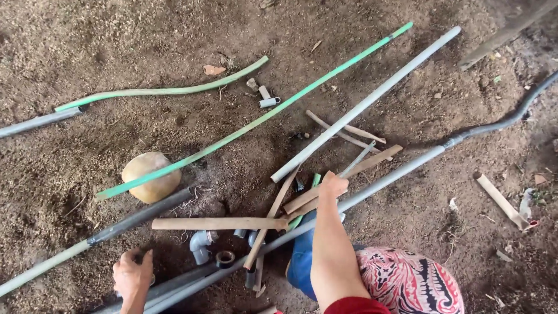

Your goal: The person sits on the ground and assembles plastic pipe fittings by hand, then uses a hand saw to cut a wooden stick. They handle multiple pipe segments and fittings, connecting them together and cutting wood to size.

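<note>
Reaching with the right hand [333, 185] into a pile of pipes and bamboo strips on bare dirt ground [87, 35].

Seen from the head camera: closing fingers narrowly on a flat bamboo strip [343, 177] where it is crossing the long grey pipe [372, 186] near the middle of the ground. Resting the left hand [132, 278], loosely curled, on dark pipes [174, 285] by the lower edge; whether gripping anything cannot be told. Lying just right of it: a grey elbow fitting [200, 244] and a black ring coupling [225, 257]. Lying farther up: a long green pipe [256, 119] over a tan stone [148, 177].
</note>
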